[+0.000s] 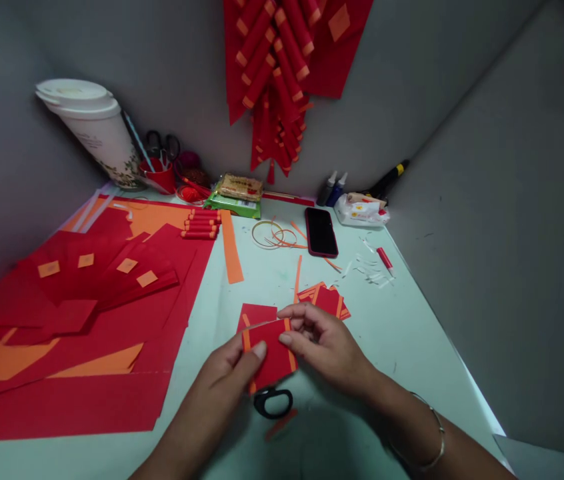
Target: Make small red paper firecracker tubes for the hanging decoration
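A: Where's the main piece sitting?
B: Small rectangular red paper card (272, 350) w/ narrow orange strips (291, 358) along its L & R edges: both hands are holding it over the pale green table (212, 293).
A: State of hands?
B: L hand (229, 373) is pinching the card's L side, thumb pressing the front, fingers tucking behind. R hand (329, 347) is pinching the upper R edge, thumb lying by the strip, fingers curling behind.
A: Handling?
B: Prob. v. light, semi-stiff, not slippery; likely creasing if squeezed mid-face. Best hold: opp. edges, flat thumbs, min. pressure.
A: Adjacent items?
B: Black oval loop handle (258, 403), prob. scissors, is showing just below the card; flat red paper piece (262, 312) is lying just beyond it; pile of orange-striped red paper pieces (329, 300) is lying beyond R hand.
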Demonstrator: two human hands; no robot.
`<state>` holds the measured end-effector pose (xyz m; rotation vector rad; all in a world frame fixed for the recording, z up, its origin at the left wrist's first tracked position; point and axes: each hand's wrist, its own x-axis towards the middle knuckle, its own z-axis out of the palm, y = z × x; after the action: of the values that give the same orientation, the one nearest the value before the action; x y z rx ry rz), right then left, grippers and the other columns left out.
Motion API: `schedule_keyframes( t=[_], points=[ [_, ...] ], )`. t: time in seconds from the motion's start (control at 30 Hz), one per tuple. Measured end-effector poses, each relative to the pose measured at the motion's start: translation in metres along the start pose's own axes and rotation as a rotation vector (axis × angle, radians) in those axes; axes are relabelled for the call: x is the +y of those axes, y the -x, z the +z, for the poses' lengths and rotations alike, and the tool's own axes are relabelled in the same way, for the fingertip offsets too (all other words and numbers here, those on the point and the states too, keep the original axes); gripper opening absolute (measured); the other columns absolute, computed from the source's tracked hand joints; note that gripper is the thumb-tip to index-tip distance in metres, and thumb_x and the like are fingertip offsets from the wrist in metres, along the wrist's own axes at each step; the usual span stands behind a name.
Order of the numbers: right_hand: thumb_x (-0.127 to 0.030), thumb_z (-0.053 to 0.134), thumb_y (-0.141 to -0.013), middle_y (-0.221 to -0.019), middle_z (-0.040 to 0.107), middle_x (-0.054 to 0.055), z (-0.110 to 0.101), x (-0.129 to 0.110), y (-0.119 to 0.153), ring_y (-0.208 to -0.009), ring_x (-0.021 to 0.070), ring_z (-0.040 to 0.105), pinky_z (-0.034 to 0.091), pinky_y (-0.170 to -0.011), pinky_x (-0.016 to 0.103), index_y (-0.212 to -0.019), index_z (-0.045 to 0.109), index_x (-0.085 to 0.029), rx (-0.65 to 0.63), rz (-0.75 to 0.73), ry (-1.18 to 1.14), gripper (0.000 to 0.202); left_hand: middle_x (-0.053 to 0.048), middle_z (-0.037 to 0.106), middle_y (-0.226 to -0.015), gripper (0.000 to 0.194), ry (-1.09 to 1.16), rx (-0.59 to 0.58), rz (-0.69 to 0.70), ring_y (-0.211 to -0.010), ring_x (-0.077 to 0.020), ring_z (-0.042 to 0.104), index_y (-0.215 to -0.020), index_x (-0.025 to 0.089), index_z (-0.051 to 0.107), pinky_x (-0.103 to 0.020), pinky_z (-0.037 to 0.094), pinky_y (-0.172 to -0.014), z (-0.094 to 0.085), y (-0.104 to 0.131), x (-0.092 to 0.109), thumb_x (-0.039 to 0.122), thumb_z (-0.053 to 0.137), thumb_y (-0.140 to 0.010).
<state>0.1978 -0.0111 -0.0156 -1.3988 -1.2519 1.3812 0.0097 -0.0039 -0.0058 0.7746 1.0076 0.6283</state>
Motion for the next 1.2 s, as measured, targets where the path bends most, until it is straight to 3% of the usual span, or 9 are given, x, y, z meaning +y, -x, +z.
schedule_keyframes(
  t=[0.2,0.3,0.37,0.5,0.6,0.73,0.83,1.03,1.2],
  points=[
    [-0.035,0.063,-0.084,-0.076,0.053,-0.003,-0.059,-0.007,-0.017,-0.066,0.0126,0.051,0.042,-0.061,0.026,-0.110,0.064,-0.021,0.188,-0.005,0.086,0.030,-0.005,0.075,-0.100,0.039,-0.117,0.203,0.187,-0.090,-0.0221,0.071,-0.116,0.024,0.064,-0.033,0.051,-0.084,-0.014,-0.003,0.003,0.044,0.069,-0.083],
    [-0.036,0.059,-0.086,-0.072,0.054,-0.003,-0.083,-0.001,-0.026,-0.063,0.0146,0.052,0.042,-0.059,0.028,-0.109,0.065,-0.020,0.214,0.080,0.308,0.028,-0.001,0.074,-0.094,0.033,-0.026,0.297,0.251,-0.084,-0.0172,0.068,-0.111,0.024,0.063,-0.029,0.051,-0.081,-0.020,-0.001,0.007,0.037,0.072,-0.081],
    [-0.033,0.058,-0.086,-0.077,0.059,0.000,-0.087,0.005,-0.028,-0.070,0.0178,0.057,0.045,-0.065,0.031,-0.105,0.067,-0.020,0.248,0.049,0.541,0.025,0.000,0.073,-0.091,0.034,0.041,0.338,0.267,-0.079,-0.0150,0.066,-0.109,0.024,0.063,-0.026,0.051,-0.078,-0.021,0.000,0.008,0.032,0.075,-0.079],
    [-0.026,0.063,-0.084,-0.103,0.063,0.009,-0.067,0.011,-0.029,-0.093,0.0240,0.060,0.046,-0.085,0.040,-0.107,0.068,-0.019,0.330,-0.248,0.818,0.024,0.000,0.072,-0.092,0.037,0.087,0.381,0.273,-0.079,-0.0141,0.065,-0.110,0.023,0.064,-0.025,0.051,-0.077,-0.021,0.000,0.007,0.031,0.077,-0.076],
    [-0.026,0.066,-0.086,-0.101,0.065,0.008,-0.039,0.012,-0.029,-0.098,0.0236,0.058,0.046,-0.088,0.039,-0.106,0.068,-0.021,0.161,-0.357,0.803,0.021,0.001,0.072,-0.092,0.038,0.107,0.402,0.293,-0.078,-0.0128,0.065,-0.111,0.024,0.064,-0.023,0.050,-0.076,-0.023,-0.002,0.004,0.032,0.078,-0.076],
    [-0.032,0.075,-0.080,-0.100,0.061,0.007,-0.005,0.011,-0.032,-0.097,0.0237,0.055,0.046,-0.082,0.036,-0.103,0.066,-0.019,-0.020,-0.293,0.872,0.029,0.001,0.072,-0.091,0.037,0.114,0.365,0.265,-0.078,-0.0121,0.065,-0.111,0.024,0.064,-0.022,0.050,-0.077,-0.022,-0.001,0.002,0.031,0.077,-0.078],
    [-0.038,0.080,-0.074,-0.103,0.059,0.009,0.008,0.005,-0.040,-0.099,0.0251,0.053,0.045,-0.083,0.037,-0.104,0.063,-0.016,-0.092,-0.237,0.951,0.042,0.002,0.071,-0.092,0.035,0.103,0.323,0.254,-0.080,-0.0123,0.064,-0.112,0.025,0.063,-0.023,0.050,-0.077,-0.020,0.001,0.001,0.031,0.076,-0.080],
    [-0.030,0.086,-0.063,-0.091,0.060,0.007,0.014,-0.009,-0.057,-0.087,0.0245,0.055,0.044,-0.072,0.035,-0.084,0.059,-0.018,-0.154,-0.064,0.907,0.036,0.001,0.071,-0.093,0.035,0.110,0.310,0.245,-0.079,-0.0125,0.064,-0.112,0.024,0.062,-0.023,0.050,-0.076,-0.019,0.004,0.003,0.032,0.075,-0.080],
    [-0.022,0.072,-0.077,-0.068,0.060,-0.002,0.005,-0.011,-0.057,-0.060,0.0133,0.055,0.041,-0.053,0.025,-0.078,0.055,-0.022,-0.214,0.050,0.701,0.018,-0.001,0.072,-0.089,0.034,0.116,0.300,0.218,-0.075,-0.0135,0.064,-0.108,0.021,0.064,-0.025,0.049,-0.074,-0.017,0.006,0.008,0.032,0.076,-0.078]
  ],
)
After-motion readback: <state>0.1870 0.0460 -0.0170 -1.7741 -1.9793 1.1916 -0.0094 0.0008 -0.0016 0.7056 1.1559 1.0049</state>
